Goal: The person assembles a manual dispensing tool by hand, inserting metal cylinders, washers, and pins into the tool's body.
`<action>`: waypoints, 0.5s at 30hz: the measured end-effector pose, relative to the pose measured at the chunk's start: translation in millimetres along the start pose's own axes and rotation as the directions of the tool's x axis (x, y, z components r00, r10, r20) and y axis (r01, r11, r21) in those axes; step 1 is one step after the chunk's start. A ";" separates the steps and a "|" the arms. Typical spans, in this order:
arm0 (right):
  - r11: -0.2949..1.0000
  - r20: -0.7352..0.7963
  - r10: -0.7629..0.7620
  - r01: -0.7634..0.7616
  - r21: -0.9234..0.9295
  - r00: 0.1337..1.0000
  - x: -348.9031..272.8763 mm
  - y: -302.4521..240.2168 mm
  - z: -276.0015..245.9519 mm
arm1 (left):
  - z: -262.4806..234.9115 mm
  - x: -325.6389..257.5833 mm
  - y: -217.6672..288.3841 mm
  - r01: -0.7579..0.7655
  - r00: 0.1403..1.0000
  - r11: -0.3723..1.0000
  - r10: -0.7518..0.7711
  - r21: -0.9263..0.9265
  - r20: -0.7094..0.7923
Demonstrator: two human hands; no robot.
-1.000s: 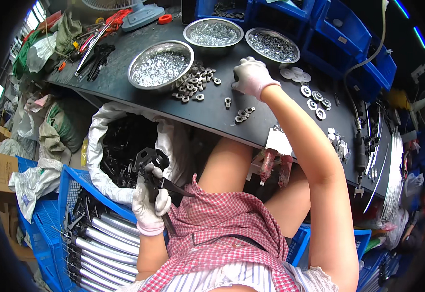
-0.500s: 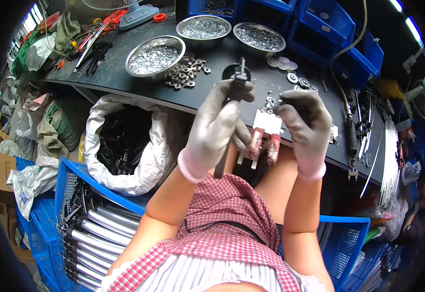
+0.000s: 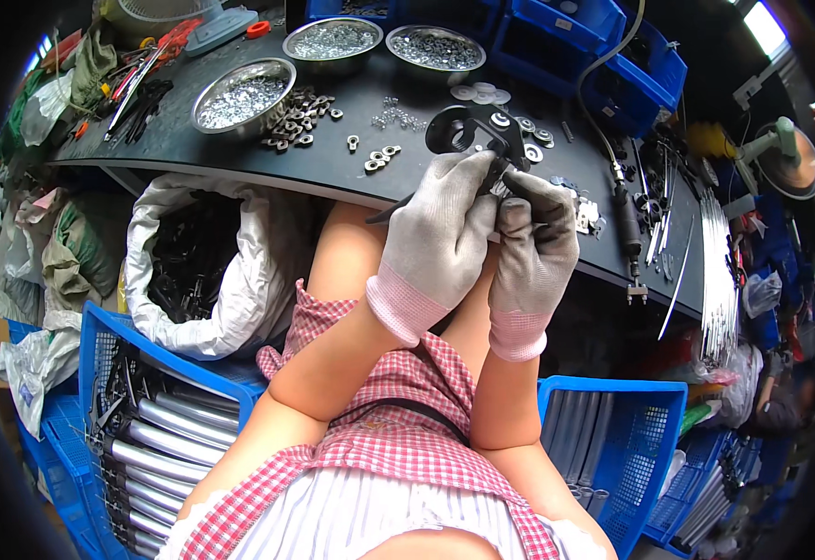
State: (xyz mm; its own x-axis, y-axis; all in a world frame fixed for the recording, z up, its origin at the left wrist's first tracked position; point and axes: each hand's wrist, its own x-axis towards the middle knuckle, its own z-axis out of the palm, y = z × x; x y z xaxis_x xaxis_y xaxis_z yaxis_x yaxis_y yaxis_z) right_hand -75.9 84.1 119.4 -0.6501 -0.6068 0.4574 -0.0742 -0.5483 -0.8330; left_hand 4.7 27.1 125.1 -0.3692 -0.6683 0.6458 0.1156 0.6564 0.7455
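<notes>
Both gloved hands are raised in front of me over the near edge of the dark workbench [image 3: 351, 177]. My left hand [image 3: 440, 229] grips a black metal bracket part [image 3: 463, 131] with a round opening, held up above the fingers. My right hand [image 3: 533, 238] presses against the same part from the right, fingers closed on its lower end. A thin dark piece sticks out to the left below the left hand. Loose nuts and washers [image 3: 300, 117] lie on the bench just beyond the hands.
Three steel bowls [image 3: 239, 93] of small hardware stand at the back of the bench. A white sack [image 3: 202, 261] of black parts sits lower left, above a blue crate [image 3: 137, 411] of metal tubes. Another blue crate [image 3: 622, 439] is at right. Tools and rods [image 3: 668, 233] lie right.
A second ago my left hand was low by the sack with a black part and the right was at the bench. Both hands have since come together, lifted and closer to the camera.
</notes>
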 end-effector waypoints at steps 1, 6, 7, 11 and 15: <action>1.000 0.007 0.001 -0.001 0.010 1.000 -0.5 1.2 0.1 | -0.5 1.2 0.1 -0.003 1.000 1.000 0.004 0.023 -0.017; 0.999 -0.045 0.028 -0.026 0.033 0.999 -0.8 0.9 -4.6 | -2.7 0.9 5.6 0.005 1.000 1.000 -0.005 0.017 0.022; 0.999 -0.048 0.011 -0.009 0.036 0.999 0.4 3.2 -6.8 | -3.5 -1.0 6.4 0.005 0.999 1.000 -0.005 0.014 0.040; 0.989 -0.025 -0.069 0.071 0.133 0.997 -1.2 10.6 -13.6 | -2.3 -1.7 7.2 0.062 0.996 0.997 -0.059 -0.044 0.060; 0.963 0.000 0.022 -0.022 0.269 1.000 1.3 14.0 -16.5 | -1.1 -0.2 9.2 0.073 0.993 0.997 -0.073 -0.001 0.090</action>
State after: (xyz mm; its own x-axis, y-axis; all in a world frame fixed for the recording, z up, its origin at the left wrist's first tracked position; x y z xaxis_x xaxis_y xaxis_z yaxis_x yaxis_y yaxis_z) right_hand -90.3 85.1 103.2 -0.6517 -0.6188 0.4385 0.1456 -0.6695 -0.7284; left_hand 6.9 32.8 132.0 -0.4584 -0.6799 0.5724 0.0891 0.6056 0.7908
